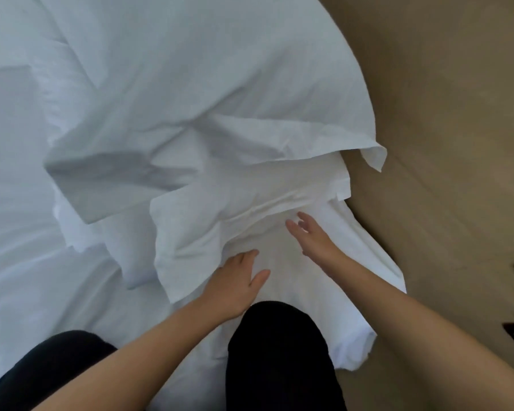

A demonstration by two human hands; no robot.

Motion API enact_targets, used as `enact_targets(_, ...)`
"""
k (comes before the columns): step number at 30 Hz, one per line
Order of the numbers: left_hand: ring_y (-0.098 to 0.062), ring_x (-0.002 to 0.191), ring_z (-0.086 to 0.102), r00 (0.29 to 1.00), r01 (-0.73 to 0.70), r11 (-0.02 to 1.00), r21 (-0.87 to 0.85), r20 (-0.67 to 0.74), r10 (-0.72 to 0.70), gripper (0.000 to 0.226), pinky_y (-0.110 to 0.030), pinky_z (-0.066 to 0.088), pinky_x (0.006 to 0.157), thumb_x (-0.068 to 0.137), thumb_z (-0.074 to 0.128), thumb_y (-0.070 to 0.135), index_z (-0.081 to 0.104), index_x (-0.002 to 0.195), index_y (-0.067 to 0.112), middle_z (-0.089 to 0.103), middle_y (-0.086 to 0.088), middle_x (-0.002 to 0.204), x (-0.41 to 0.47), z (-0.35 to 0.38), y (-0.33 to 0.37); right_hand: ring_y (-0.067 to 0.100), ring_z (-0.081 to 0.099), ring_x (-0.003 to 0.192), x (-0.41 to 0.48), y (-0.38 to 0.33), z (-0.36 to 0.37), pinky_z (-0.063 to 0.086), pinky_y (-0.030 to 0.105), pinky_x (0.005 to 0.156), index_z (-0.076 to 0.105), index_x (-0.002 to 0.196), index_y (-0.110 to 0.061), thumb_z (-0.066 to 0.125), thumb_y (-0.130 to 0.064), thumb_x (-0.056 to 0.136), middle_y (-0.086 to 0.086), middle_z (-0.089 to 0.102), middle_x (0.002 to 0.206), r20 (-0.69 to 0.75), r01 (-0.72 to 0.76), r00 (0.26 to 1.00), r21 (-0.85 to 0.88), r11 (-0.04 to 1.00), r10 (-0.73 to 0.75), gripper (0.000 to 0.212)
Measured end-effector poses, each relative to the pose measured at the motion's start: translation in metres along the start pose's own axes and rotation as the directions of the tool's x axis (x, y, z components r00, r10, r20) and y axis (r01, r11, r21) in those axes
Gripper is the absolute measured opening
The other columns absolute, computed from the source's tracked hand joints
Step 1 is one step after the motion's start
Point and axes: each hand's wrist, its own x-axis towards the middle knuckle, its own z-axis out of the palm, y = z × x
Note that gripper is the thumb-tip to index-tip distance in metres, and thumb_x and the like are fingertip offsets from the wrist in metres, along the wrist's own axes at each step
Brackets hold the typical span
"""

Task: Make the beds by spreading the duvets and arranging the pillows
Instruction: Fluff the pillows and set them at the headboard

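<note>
Beige floor (442, 114) at right. Duvet (190, 84) rumpled; spreading step likely. Left hand (238, 280), right hand (312, 235) open, gripping nothing. Next probably: grasp edge, pull flat.

white-sheeted bed (18, 262), crumpled white duvet (190, 84) lying on it

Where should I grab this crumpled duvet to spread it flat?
Grip the duvet by its loose near edge, coming from your kneeling side and sliding under it. That edge lies free on the sheet just ahead of the left hand and right hand, both open, while the rest is bunched further off.
</note>
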Motion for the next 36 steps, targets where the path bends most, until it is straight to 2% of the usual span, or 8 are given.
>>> enact_targets(2,-0.017,0.139,0.029,0.998,-0.051,0.993,0.108,0.054,0.045,0.077,-0.026,0.021,0.111,0.092,0.017,0.066,0.020,0.153,0.019,0.030,0.000,0.155,-0.023,-0.004,-0.012,0.022,0.027,0.144,-0.017,0.005,0.010,0.026,0.036,0.114,0.020,0.154,-0.025,0.043,-0.058,0.095,0.000,0.023,0.159,0.057,0.105,0.994,-0.357,0.928,-0.091,0.072)
enact_targets(4,-0.017,0.139,0.030,0.997,-0.066,0.973,0.221,0.059,0.054,0.103,-0.030,0.022,0.113,0.072,-0.008,0.079,0.021,0.151,0.021,0.031,0.001,0.153,-0.041,-0.010,-0.030,0.023,0.012,0.149,-0.033,0.006,0.023,0.018,0.044,0.119,0.012,0.155,-0.029,0.035,-0.065,0.094,-0.001,0.011,0.163,0.150,0.176,0.984,-0.666,0.725,-0.100,0.075)
enact_targets(7,-0.025,0.138,0.033,0.997,-0.060,0.918,0.392,0.066,0.037,0.108,-0.037,0.030,0.112,0.065,-0.013,0.083,0.021,0.150,0.024,0.030,0.000,0.154,-0.059,-0.018,-0.061,0.025,-0.005,0.150,-0.054,0.000,0.050,0.007,0.050,0.119,0.004,0.155,-0.034,0.026,-0.068,0.094,-0.002,-0.004,0.164,0.242,0.227,0.970,-0.854,0.468,-0.030,0.073)
enact_targets(14,-0.026,0.140,0.031,0.990,-0.127,0.831,0.542,0.127,0.069,0.103,-0.039,0.030,0.110,0.067,-0.010,0.067,0.030,0.148,0.017,0.031,-0.007,0.154,-0.086,-0.053,-0.111,0.029,-0.011,0.149,-0.086,-0.014,0.110,0.000,0.054,0.119,-0.001,0.155,-0.032,0.024,-0.065,0.096,0.002,-0.006,0.163,0.306,0.303,0.952,-0.931,0.205,-0.014,0.072)
enact_targets(25,-0.019,0.146,0.019,0.994,0.072,0.815,0.574,0.022,-0.103,0.093,-0.039,0.026,0.113,0.077,-0.012,0.069,0.031,0.146,0.025,0.022,0.001,0.158,-0.156,-0.144,-0.217,0.033,0.002,0.149,-0.118,-0.059,0.252,0.012,0.051,0.117,0.006,0.154,-0.032,0.031,-0.060,0.097,0.009,0.003,0.163,0.464,0.478,0.876,-0.872,0.109,-0.131,0.068)
enact_targets(31,-0.020,0.140,0.031,0.967,0.241,0.894,0.379,-0.169,-0.189,0.062,-0.040,0.033,0.109,0.097,0.025,0.059,0.032,0.145,0.021,0.035,0.001,0.151,-0.153,-0.187,-0.282,0.036,0.052,0.126,-0.101,-0.101,0.311,0.045,0.055,0.096,0.056,0.134,-0.021,0.064,-0.058,0.078,0.014,0.055,0.138,0.501,0.515,0.710,-0.849,-0.121,-0.494,0.067)
enact_targets(34,-0.022,0.142,0.030,0.938,0.258,0.964,0.063,-0.256,-0.235,0.065,-0.042,0.030,0.112,0.097,0.032,0.057,0.025,0.150,0.021,0.031,-0.001,0.155,-0.126,-0.208,-0.307,0.032,0.049,0.128,-0.074,-0.135,0.322,0.036,0.057,0.104,0.057,0.134,-0.021,0.067,-0.055,0.078,0.014,0.050,0.143,0.508,0.442,0.677,-0.859,-0.257,-0.532,0.067)
enact_targets(36,-0.022,0.143,0.028,0.918,0.182,0.962,-0.204,-0.315,-0.240,0.066,-0.040,0.025,0.115,0.097,0.037,0.054,0.022,0.152,0.020,0.028,-0.003,0.157,-0.100,-0.221,-0.315,0.027,0.057,0.114,-0.060,-0.154,0.324,0.046,0.047,0.092,0.062,0.127,-0.022,0.069,-0.055,0.074,0.011,0.059,0.130,0.517,0.413,0.661,-0.856,-0.311,-0.544,0.063)
